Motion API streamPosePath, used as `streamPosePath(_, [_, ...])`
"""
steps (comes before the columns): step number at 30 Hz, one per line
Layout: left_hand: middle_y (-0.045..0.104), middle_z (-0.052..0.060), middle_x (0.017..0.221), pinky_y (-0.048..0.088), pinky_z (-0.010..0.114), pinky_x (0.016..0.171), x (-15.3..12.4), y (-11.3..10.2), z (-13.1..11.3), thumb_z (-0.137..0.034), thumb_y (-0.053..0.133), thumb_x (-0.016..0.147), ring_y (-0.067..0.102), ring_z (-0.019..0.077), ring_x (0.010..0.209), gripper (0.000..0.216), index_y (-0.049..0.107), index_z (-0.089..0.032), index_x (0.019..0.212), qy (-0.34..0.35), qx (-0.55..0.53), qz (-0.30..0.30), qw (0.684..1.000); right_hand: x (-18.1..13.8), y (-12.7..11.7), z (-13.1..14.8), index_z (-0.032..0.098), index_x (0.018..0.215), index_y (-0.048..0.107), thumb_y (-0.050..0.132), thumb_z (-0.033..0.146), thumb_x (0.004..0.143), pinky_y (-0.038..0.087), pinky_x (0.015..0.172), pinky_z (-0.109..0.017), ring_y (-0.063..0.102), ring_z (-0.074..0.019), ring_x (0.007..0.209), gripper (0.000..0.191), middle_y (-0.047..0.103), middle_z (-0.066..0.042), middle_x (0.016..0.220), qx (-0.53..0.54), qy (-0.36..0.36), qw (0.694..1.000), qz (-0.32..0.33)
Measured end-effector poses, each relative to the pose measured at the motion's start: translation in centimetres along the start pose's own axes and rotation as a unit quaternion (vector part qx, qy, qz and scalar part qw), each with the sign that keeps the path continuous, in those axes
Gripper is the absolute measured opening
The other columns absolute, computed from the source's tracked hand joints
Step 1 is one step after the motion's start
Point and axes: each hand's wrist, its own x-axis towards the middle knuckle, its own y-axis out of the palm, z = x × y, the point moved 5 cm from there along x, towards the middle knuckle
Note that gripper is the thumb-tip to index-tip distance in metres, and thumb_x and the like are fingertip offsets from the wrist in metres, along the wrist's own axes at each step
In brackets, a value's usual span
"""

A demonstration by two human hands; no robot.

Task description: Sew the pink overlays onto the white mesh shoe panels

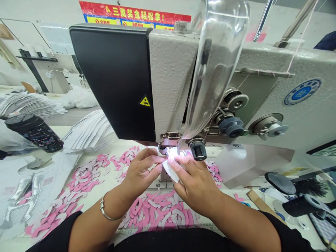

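Note:
A small white mesh piece (170, 172) lies under the presser foot (169, 147) of a grey industrial sewing machine (173, 80). My left hand (140, 171) pinches the piece's left edge with thumb and fingers, a silver bangle on its wrist. My right hand (194, 180) presses and pinches the piece from the right, fingertips close to the lit needle area. Both hands are closed on the same piece. Several pink and white curved cut pieces (157, 210) lie on the table just in front of me.
More pink cut pieces (78, 182) spread to the left. Stacks of white pieces (89, 131) and a dark patterned bottle (35, 132) lie at the left. A clear guard (215, 63) hangs before the machine head. Tools and a black brush (301, 190) sit at the right.

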Motion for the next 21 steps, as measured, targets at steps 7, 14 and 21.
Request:
streamPosePath(7, [0.064,0.003,0.102,0.055,0.030,0.087,0.0,0.1,1.0,-0.011,0.066,0.086,0.064,0.0152,0.097,0.021,0.072,-0.024,0.102,0.020,-0.031,0.000,0.999,0.0,-0.3,0.9,0.013,0.139,0.052,0.054,0.026,0.092,0.046,0.095,-0.047,0.055,-0.0305,0.111,0.049,0.065,-0.012,0.122,-0.016,-0.010,1.000,-0.017])
streamPosePath(14, [0.065,0.003,0.102,0.055,0.029,0.088,0.0,0.3,1.5,-0.010,0.066,0.087,0.064,0.0143,0.098,0.020,0.071,-0.023,0.101,0.022,-0.029,-0.007,0.999,0.0,-0.1,1.0,0.013,0.138,0.053,0.053,0.027,0.092,0.046,0.095,-0.048,0.056,-0.0305,0.110,0.048,0.065,-0.012,0.124,-0.020,-0.005,1.000,-0.024])
streamPosePath(21, [0.064,0.003,0.101,0.054,0.029,0.087,-0.4,0.5,1.5,-0.011,0.065,0.088,0.063,0.0142,0.097,0.020,0.070,-0.022,0.103,0.004,-0.003,-0.009,1.000,0.0,0.4,0.0,0.019,0.129,0.060,0.055,0.022,0.091,0.046,0.098,-0.044,0.059,-0.0272,0.112,0.038,0.068,-0.010,0.120,0.000,0.016,0.999,-0.049])
